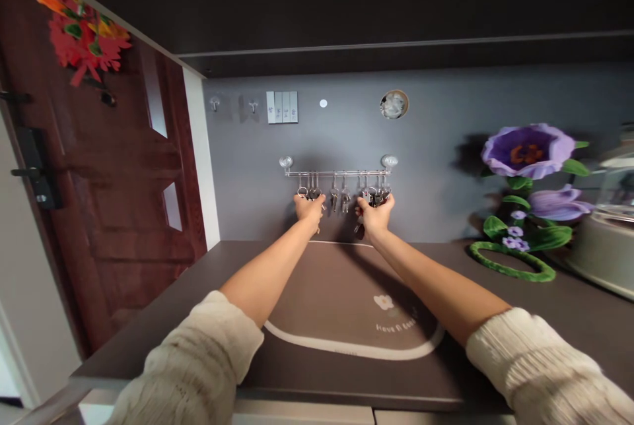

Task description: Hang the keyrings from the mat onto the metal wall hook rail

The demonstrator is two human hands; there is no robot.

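Note:
A metal rail (pixel 341 173) with several hooks is fixed to the grey back wall by two clear suction cups. Bunches of keys (pixel 345 200) hang from it. My left hand (pixel 310 208) is closed around the keys at the rail's left end, with key rings showing above the fingers. At the right end my right hand (pixel 376 212) grips another cluster of keys (pixel 372 196), and a dark fob (pixel 359 231) dangles below its fingers. The middle bunches hang between my hands, untouched by either. My palms hide part of the held keys.
Below lies a brown mat (pixel 327 306) with a pale border on the dark counter (pixel 198 306). Purple felt flowers (pixel 528 151) and a cream appliance (pixel 604 240) stand at right. A dark shelf (pixel 347 2) overhangs. Left is a red-brown door (pixel 113 200).

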